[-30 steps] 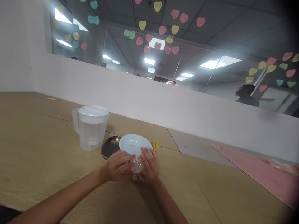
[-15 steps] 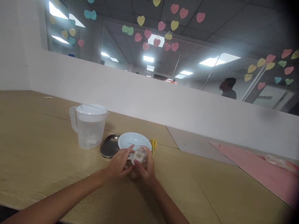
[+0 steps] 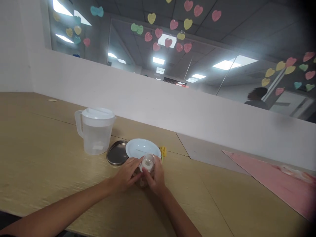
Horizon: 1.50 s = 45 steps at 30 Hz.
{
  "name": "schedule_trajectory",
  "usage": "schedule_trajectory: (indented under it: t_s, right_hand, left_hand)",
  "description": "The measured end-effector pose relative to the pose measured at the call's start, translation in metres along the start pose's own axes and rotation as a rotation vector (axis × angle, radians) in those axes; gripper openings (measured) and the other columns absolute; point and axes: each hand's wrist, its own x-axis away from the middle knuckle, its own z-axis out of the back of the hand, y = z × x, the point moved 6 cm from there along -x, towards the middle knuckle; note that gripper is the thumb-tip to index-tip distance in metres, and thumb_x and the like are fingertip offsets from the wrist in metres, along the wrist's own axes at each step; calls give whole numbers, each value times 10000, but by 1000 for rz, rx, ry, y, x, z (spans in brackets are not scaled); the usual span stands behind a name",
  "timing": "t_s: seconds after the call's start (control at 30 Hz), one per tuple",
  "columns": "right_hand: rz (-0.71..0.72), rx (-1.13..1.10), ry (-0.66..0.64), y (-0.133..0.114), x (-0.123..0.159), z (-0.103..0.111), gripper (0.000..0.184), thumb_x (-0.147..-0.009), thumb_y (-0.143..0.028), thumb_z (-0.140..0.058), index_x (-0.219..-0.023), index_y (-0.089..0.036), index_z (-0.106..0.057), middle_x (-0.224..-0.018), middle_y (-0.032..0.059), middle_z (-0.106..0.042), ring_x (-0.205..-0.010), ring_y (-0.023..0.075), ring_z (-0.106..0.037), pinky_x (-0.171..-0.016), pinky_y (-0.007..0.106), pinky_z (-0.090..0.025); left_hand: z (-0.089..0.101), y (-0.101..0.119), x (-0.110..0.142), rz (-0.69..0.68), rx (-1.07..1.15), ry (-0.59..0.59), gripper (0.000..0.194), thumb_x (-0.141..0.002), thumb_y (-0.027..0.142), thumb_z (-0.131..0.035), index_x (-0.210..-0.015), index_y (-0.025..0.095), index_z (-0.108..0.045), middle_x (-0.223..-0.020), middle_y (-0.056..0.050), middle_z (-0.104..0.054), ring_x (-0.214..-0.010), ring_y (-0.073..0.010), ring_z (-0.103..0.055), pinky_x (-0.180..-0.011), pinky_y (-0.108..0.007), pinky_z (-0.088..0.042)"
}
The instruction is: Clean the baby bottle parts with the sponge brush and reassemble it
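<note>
Because it looks light, smooth and likely slippery, the small clear plastic bottle (image 3: 148,162) needs a firm hold around its body; the left hand (image 3: 126,174) and right hand (image 3: 156,177) curl closed on it, just in front of the white plate (image 3: 138,147).
</note>
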Motion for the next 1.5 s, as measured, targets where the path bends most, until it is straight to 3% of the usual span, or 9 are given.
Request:
schedule_trajectory:
  t_s: [0.4,0.57,0.73,0.87,1.03,1.1,1.5]
  right_hand:
    - [-11,43,20,-9,-3,-1,319,-849,-359,-451,-1114,-181,-456,-936,83,-579,-850,235,-554,-749,400,-452]
    - [27,94,16,-11,-4,-3,326,-844,-324,-452,-1137,-184,-429,-941,81,-596,-879,246,-575,-846,465,-424]
    - [72,137,8,-5,-4,-2,357,-822,-353,-488,-1133,-181,-450,-979,94,-606,-931,257,-575,-966,532,-324]
    - [45,102,22,-3,-6,3,325,-842,-400,-468,-1086,-187,-486,-942,75,-608,-903,241,-570,-955,509,-339]
    - [-40,32,56,-3,-10,9,227,-852,-413,-476,-935,-206,-522,-839,33,-593,-826,210,-545,-892,447,-381]
    - [-77,-9,54,-1,-9,9,224,-854,-426,-477,-890,-209,-519,-822,29,-580,-807,206,-532,-839,415,-399]
    - [-209,-154,57,10,-5,5,292,-829,-490,-503,-845,-199,-524,-820,24,-567,-803,192,-512,-721,329,-402]
  left_hand:
    - [4,3,1,23,56,67,425,-928,399,-385,-1283,173,-442,-1115,-115,-598,-1063,-236,-518,-958,-428,-397]
    - [9,5,-2,25,52,60,422,-918,412,-404,-1244,154,-472,-1110,-118,-608,-1046,-234,-531,-939,-417,-413]
    - [9,6,-7,-12,20,-27,436,-883,433,-462,-1221,157,-484,-1114,-109,-616,-1021,-232,-550,-919,-392,-422]
    - [2,-1,-5,-18,-42,-45,599,-814,469,-563,-1299,159,-399,-1171,-115,-592,-1062,-259,-536,-940,-419,-405]
    - [-6,-7,0,6,-58,-7,868,-802,442,-591,-1456,198,-75,-1240,-129,-542,-1088,-264,-522,-932,-426,-413]
    - [-7,-7,1,10,-63,0,929,-789,440,-609,-1464,208,-14,-1207,-128,-557,-1073,-267,-528,-916,-427,-423]
    - [-9,-9,2,-6,-57,0,958,-784,439,-624,-1467,244,18,-1254,-133,-530,-1088,-275,-522,-915,-435,-437]
